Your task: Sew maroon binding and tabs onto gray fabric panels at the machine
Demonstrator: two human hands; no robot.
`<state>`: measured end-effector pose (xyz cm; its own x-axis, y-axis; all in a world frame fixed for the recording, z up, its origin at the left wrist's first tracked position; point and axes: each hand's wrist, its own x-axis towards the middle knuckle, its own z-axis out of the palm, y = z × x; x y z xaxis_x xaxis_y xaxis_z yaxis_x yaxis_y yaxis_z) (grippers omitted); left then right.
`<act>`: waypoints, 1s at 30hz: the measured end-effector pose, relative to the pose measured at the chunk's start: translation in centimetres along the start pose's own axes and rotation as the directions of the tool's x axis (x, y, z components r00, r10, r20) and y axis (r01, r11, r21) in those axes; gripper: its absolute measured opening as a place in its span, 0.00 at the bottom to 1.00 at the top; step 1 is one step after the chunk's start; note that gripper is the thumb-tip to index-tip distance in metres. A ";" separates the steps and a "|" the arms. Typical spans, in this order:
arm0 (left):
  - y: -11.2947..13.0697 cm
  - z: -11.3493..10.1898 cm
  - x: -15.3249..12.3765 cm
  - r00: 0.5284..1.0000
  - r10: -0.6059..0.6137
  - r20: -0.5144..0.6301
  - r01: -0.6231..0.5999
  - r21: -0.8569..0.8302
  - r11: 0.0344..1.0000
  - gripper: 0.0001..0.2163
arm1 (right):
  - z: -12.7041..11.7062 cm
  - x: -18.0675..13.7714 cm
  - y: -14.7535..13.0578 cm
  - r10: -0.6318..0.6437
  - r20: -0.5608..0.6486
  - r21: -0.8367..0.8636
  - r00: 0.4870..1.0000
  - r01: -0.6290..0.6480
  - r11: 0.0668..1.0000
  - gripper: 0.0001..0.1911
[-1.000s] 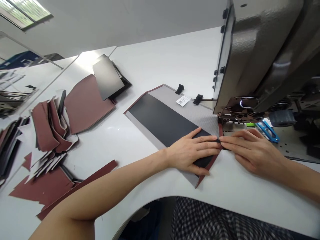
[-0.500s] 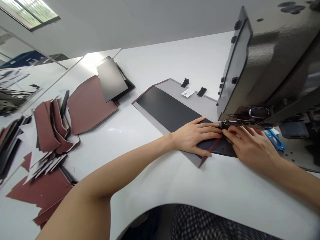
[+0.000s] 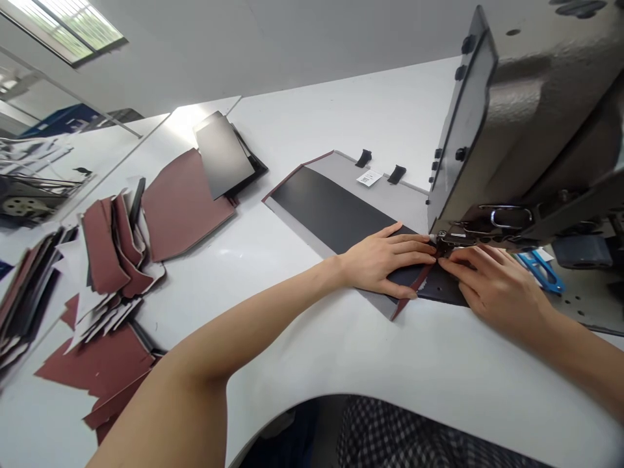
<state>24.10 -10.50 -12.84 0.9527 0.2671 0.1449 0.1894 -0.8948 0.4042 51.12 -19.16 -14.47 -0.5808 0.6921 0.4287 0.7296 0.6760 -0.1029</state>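
A grey and black panel (image 3: 336, 201) with maroon edging lies on the white table, its right end under the head of a sewing machine (image 3: 517, 117). My left hand (image 3: 387, 261) rests flat on the black part, fingers stretched toward the needle area. My right hand (image 3: 502, 283) is closed close to the needle, thumb and forefinger pinching the end of a maroon edging strip (image 3: 420, 281). The needle and the pinched edge are partly hidden by fingers and the presser foot. A white label (image 3: 369, 177) and two black tabs (image 3: 397, 174) sit along the panel's far side.
Maroon pieces (image 3: 185, 201) and dark sheets (image 3: 225, 156) lie on the table to the left, with a stack of folded maroon parts (image 3: 104, 247) nearer. Behind my right hand are blue-handled snips (image 3: 543, 273). The table's curved front edge (image 3: 292, 409) borders my lap.
The view has shifted slightly. The panel's maroon right edge has moved a little closer to the needle, and my right fingertips have come onto the strip. My left hand stays flat on the panel.
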 end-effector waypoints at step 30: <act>6.8 3.5 2.4 0.851 -0.500 -0.158 0.515 0.073 0.854 0.27 | 0.5 -0.5 -0.7 0.255 0.040 0.144 0.966 -0.258 0.955 0.21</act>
<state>28.53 -17.21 -12.91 0.6785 0.7318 0.0642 0.6703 -0.6525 0.3536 50.74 -19.86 -15.07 -0.3892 0.8512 0.3522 0.7949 0.5035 -0.3385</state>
